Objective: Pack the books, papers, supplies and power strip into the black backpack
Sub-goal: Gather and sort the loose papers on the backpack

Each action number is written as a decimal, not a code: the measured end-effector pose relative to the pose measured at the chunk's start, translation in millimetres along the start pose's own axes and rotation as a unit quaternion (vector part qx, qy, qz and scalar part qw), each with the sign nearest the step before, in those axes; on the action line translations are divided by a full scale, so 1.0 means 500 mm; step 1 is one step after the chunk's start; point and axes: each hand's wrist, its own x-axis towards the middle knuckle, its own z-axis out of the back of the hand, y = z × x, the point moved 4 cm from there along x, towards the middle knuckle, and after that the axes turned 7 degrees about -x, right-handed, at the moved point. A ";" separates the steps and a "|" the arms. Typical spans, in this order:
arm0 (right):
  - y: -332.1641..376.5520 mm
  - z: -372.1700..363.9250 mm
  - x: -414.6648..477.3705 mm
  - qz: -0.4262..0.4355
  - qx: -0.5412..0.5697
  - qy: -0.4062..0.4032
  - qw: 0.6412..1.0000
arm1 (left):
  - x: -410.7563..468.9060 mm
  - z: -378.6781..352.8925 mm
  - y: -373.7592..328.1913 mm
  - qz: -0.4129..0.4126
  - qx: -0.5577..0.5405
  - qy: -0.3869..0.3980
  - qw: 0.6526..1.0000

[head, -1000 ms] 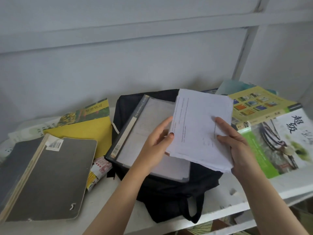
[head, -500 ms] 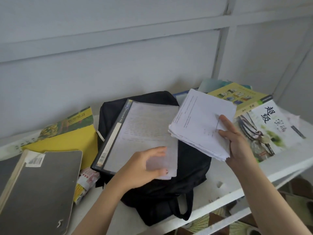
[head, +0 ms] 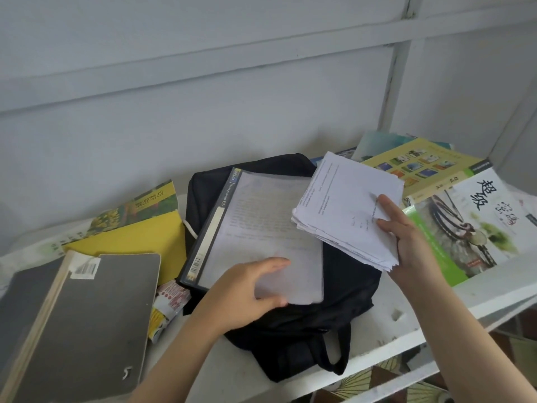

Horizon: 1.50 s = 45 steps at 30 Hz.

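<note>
The black backpack (head: pixel 308 338) lies flat on the white shelf. On top of it rests a clear plastic file folder (head: pixel 255 225) with written sheets inside. My left hand (head: pixel 247 289) grips the folder's near edge, thumb under and fingers over it. My right hand (head: pixel 406 242) holds a stack of white papers (head: pixel 345 207) above the backpack's right side, thumb on top of the stack.
Two dark grey notebooks (head: pixel 87 321) lie at the left, with a yellow book (head: pixel 136 239) behind them and a small red-and-white packet (head: pixel 171 301) beside them. Colourful books (head: pixel 465 225) are stacked at the right. The white shelf's front edge (head: pixel 406 341) runs below the backpack.
My left hand let go of the paper stack and dropped to the folder's near edge. My right hand now holds the stack alone, further right.
</note>
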 end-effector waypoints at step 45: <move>-0.097 -0.207 0.014 -0.072 -0.201 0.171 0.962 | -0.178 0.304 0.220 0.283 0.027 -0.501 0.817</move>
